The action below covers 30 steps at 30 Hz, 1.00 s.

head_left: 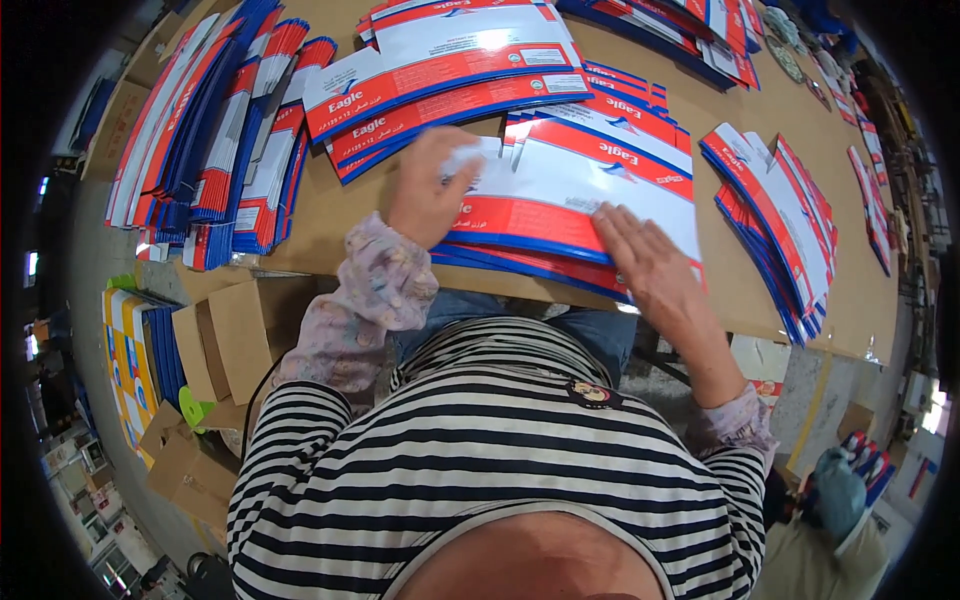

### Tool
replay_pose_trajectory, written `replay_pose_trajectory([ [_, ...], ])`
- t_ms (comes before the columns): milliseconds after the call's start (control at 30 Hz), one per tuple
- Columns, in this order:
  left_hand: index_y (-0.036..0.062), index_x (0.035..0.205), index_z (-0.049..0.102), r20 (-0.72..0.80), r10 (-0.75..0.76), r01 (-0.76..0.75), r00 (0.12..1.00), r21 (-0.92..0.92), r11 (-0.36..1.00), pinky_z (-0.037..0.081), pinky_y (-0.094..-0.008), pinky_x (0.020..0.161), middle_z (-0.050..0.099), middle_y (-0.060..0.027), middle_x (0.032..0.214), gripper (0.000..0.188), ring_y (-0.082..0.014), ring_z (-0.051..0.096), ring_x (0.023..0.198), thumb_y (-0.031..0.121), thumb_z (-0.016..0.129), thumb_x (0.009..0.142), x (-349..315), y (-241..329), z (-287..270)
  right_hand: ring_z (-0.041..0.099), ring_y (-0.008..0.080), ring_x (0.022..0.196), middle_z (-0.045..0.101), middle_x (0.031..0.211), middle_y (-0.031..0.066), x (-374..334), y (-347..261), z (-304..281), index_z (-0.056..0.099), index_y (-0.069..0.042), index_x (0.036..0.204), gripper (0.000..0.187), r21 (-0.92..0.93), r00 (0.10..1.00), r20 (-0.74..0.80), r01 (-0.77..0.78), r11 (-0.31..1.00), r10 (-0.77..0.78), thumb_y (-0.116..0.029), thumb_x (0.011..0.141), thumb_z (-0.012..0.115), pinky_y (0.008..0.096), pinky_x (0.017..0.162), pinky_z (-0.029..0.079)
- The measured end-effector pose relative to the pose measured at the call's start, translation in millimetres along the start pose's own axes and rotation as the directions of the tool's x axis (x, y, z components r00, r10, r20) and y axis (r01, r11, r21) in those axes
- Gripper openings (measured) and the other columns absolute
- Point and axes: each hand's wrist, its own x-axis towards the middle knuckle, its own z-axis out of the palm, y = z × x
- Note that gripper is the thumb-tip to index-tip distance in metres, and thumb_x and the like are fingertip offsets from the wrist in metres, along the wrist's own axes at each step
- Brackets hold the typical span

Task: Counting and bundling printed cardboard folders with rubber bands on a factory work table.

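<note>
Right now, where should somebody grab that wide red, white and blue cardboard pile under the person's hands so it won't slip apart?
Probably hold the pile by its short ends, coming from left and right together, thumbs on top, fingers beneath. It's wide, flat and unevenly layered, so gripping one side alone might let pieces slide. The right hand lies on its right part.

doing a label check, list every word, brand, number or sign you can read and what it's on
Printed words and brands aren't copied here, only located.
Carton under the right hand: white lettering on the red band, partly covered by the left hand; small print unreadable.
Stacked cartons beyond: large white lettering on red; finest print unreadable.
Cartons at right: slanted lettering; finest print unreadable.
Shirt patch: any lettering too small.
</note>
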Motion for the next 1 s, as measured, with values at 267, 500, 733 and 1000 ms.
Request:
replay_pose_trajectory([
  [267, -0.0003, 0.112, 0.062, -0.276, -0.084, 0.056, 0.957, -0.110, 0.992, 0.044, -0.0353, 0.094, 0.062, -0.0172, 0.111, 0.023, -0.0322, 0.059, 0.107, 0.012, 0.059, 0.092, -2, 6, -29, 0.062, 0.0273, 0.115, 0.064, 0.125, 0.0132, -49, 58, -115, 0.059, -0.007, 0.130, 0.047, -0.190, 0.742, -0.662, -0.303, 0.934, 0.105, 0.007, 0.087, 0.051, 0.0399, 0.100, 0.048],
  [500, 0.0031, 0.130, 0.053, 0.286, 0.097, -0.220, 0.953, 0.437, 0.872, 0.027, -0.0493, 0.110, 0.053, -0.0160, 0.125, 0.050, -0.0335, 0.046, 0.124, 0.025, 0.066, 0.087, -21, 6, 10, 0.051, 0.0282, 0.129, 0.058, 0.135, 0.0061, -124, 245, 26, 0.062, -0.017, 0.127, 0.042, 0.054, 0.685, -0.534, -0.558, 0.828, 0.496, -0.004, 0.088, 0.051, 0.0497, 0.111, 0.032],
  [733, 0.0041, 0.120, 0.059, 0.221, 0.087, -0.172, 0.972, 0.402, 0.899, 0.035, -0.0480, 0.101, 0.054, -0.0150, 0.115, 0.044, -0.0355, 0.049, 0.112, 0.020, 0.071, 0.080, -20, 3, 9, 0.041, 0.0361, 0.135, 0.044, 0.146, 0.0178, -139, 239, 51, 0.044, -0.015, 0.144, 0.066, 0.090, 0.699, -0.107, -0.702, 0.707, 0.707, -0.043, 0.088, 0.063, 0.0516, 0.109, 0.034],
  [1000, 0.0090, 0.111, 0.066, 0.163, 0.082, -0.144, 0.983, 0.412, 0.900, 0.037, -0.0423, 0.092, 0.057, -0.0112, 0.106, 0.030, -0.0299, 0.052, 0.105, 0.020, 0.068, 0.083, -17, 6, 13, 0.022, 0.0320, 0.146, 0.026, 0.158, 0.0110, -12, 28, 5, 0.034, -0.019, 0.150, 0.103, 0.280, 0.992, 0.023, -0.123, 0.952, 0.121, -0.051, 0.064, 0.080, 0.0578, 0.115, 0.022],
])
